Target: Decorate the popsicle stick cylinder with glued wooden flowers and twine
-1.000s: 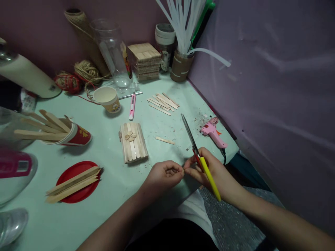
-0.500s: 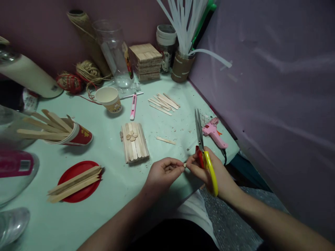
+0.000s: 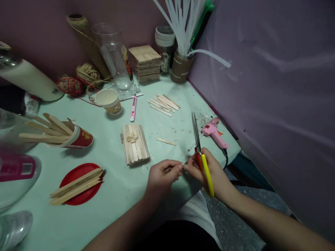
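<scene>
My left hand (image 3: 162,174) is pinched closed at the table's near edge, fingertips meeting those of my right hand (image 3: 206,169). Whatever sits between the fingertips is too small to make out. My right hand also grips yellow-and-red-handled scissors (image 3: 200,150), blades closed and pointing away from me. A small panel of craft sticks (image 3: 134,143) with a wooden flower on top lies just beyond my left hand. A single short stick (image 3: 165,141) lies to its right.
A pink glue gun (image 3: 213,132) lies at the right table edge. Loose sticks (image 3: 163,102), a pink utility knife (image 3: 133,108), a paper cup (image 3: 108,101), a red cup of sticks (image 3: 70,136), a red plate with sticks (image 3: 78,183), twine balls, a jar and stacked stick panels (image 3: 145,62) crowd the back.
The scissors swung from leaning left to pointing nearly straight away. Both hands stayed together at the near edge, shifting slightly.
</scene>
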A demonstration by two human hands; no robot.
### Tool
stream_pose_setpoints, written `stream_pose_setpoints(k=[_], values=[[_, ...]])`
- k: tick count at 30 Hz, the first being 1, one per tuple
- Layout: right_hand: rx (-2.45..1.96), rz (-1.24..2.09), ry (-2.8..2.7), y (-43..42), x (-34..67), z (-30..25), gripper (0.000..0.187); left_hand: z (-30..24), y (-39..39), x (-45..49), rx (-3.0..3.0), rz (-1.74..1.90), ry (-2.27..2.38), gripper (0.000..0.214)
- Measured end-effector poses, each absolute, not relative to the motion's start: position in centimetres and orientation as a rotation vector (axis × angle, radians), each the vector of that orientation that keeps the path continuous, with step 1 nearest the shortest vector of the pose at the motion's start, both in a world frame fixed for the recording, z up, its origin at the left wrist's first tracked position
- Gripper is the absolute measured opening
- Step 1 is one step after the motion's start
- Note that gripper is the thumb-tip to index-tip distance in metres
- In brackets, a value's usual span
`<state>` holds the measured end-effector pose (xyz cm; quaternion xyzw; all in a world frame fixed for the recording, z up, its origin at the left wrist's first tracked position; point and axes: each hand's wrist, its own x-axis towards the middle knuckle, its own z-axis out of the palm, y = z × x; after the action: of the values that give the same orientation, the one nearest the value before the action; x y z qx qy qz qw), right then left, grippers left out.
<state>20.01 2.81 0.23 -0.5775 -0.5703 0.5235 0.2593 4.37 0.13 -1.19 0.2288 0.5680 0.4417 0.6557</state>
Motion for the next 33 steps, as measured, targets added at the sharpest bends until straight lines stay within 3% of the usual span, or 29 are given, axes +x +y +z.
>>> stream_pose_setpoints(k=[4,8,16,28,33], values=[[-1.703,1.324,-1.954,2.7,21.5,1.1,0.040,-1.3,0.4,4.3,0.436,1.050,1.265,0.025],[-1.893,1.092,-2.346,2.3,22.4,2.0,0.054,-1.9,0.4,4.3,0.394,1.077,1.201,0.024],[-1.830,0.929,-2.535,1.7,23.3,1.5,0.064,-2.3,0.3,4.4,0.441,1.149,1.209,0.018],[-1.830,0.851,-2.653,1.4,23.2,1.7,0.053,-1.6,0.2,4.3,0.522,1.108,1.278,0.016],[-1.842,0.840,-2.731,1.1,23.2,1.6,0.035,-1.8,0.2,4.1,0.573,1.068,1.242,0.014]])
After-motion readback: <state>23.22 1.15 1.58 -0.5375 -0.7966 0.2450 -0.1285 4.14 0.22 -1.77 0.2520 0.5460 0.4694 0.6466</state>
